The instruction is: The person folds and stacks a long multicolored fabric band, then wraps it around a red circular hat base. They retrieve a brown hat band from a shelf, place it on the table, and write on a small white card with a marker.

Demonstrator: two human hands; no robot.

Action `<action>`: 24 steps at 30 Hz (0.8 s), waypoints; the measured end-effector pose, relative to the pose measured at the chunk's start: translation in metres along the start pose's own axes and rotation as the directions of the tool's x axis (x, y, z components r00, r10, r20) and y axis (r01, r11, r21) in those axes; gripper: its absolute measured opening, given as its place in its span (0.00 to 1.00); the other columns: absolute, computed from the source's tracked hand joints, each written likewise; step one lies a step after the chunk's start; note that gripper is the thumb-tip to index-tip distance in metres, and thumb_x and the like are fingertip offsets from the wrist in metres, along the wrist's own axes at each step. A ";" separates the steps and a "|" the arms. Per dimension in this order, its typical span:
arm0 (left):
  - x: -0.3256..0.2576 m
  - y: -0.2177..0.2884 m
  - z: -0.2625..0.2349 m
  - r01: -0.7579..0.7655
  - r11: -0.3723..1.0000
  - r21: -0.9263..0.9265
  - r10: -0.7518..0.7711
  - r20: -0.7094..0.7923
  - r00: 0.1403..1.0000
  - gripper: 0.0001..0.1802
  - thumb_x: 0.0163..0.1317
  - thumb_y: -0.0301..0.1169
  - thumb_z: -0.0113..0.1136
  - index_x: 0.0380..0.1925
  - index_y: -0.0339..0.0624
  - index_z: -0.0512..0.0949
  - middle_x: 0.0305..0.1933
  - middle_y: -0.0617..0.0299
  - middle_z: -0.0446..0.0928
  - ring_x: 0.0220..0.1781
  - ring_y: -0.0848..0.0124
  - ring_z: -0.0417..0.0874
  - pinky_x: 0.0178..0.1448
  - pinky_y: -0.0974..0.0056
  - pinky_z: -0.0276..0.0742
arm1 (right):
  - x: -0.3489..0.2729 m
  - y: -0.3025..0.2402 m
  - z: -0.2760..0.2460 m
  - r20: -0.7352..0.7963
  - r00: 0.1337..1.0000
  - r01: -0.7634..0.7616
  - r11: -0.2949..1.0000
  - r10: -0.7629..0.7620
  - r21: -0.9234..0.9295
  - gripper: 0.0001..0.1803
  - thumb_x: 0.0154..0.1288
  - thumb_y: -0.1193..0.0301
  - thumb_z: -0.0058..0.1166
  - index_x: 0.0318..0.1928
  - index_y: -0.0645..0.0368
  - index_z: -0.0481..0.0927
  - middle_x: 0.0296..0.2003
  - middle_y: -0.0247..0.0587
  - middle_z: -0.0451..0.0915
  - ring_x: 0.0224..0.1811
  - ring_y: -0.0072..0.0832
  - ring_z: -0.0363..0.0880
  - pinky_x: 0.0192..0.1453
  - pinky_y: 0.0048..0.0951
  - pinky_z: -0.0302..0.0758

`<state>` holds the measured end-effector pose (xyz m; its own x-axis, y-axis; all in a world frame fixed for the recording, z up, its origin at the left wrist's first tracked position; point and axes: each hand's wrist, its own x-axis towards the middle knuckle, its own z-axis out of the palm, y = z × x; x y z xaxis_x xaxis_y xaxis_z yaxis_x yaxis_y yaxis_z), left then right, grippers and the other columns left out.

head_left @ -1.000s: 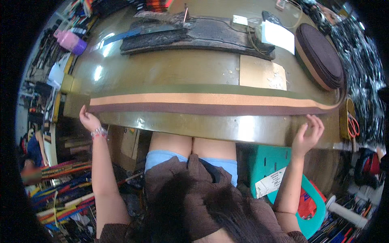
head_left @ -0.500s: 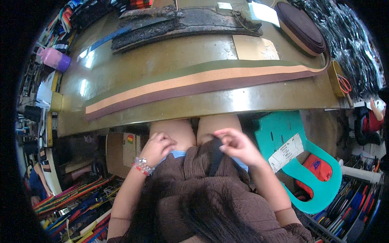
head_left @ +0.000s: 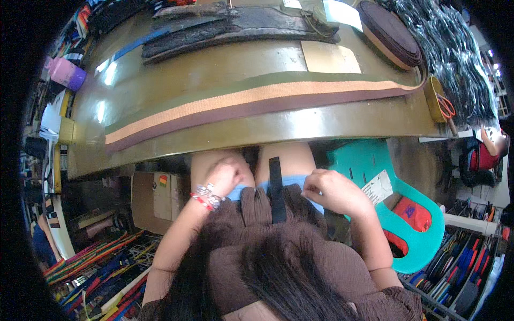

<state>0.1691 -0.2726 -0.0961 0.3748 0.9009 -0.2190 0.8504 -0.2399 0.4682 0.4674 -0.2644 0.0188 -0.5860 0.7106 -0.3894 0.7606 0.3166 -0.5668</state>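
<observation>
A short black strap [head_left: 276,190] lies lengthwise over my lap, across the brown garment [head_left: 292,206], its upper end between my thighs. My left hand [head_left: 227,174], with bead bracelets [head_left: 206,198] at the wrist, rests on the left thigh near the blue hem. Its fingers are curled in, and whatever may be inside them is hidden. On the other side, my right hand [head_left: 337,190] is at the blue cloth edge over the right thigh. Thumb and fingers are bent together there; I cannot make out what they pinch. Neither hand touches the black strap.
Across the table [head_left: 214,136] stretches a green, tan and brown striped webbing [head_left: 257,96], running from a large roll [head_left: 391,35]. Beyond lie a dark worn board [head_left: 257,27] and a tan sheet [head_left: 331,58]. A green plastic chair [head_left: 423,254] stands at right, by red-handled scissors [head_left: 446,106].
My right hand has let go of the black strap and moved right to the thigh. The strap now lies on my lap. My left hand has shifted right and slightly up.
</observation>
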 end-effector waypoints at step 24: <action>-0.029 0.059 -0.226 -0.460 0.412 -0.787 0.753 0.009 0.658 0.10 0.60 0.30 0.64 0.42 0.43 0.84 0.34 0.62 0.76 0.36 0.68 0.78 0.39 0.66 0.74 | 0.015 -0.086 -0.106 -0.135 0.424 0.729 0.249 -0.896 0.637 0.36 0.69 0.39 0.34 0.30 0.59 0.81 0.43 0.55 0.79 0.60 0.60 0.69 0.70 0.66 0.30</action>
<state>0.1252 -0.2309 0.1312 0.8903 0.4090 0.2001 -0.1124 -0.2286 0.9670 0.4226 -0.2148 0.1388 -0.8918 0.1027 0.4406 -0.4159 0.1970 -0.8878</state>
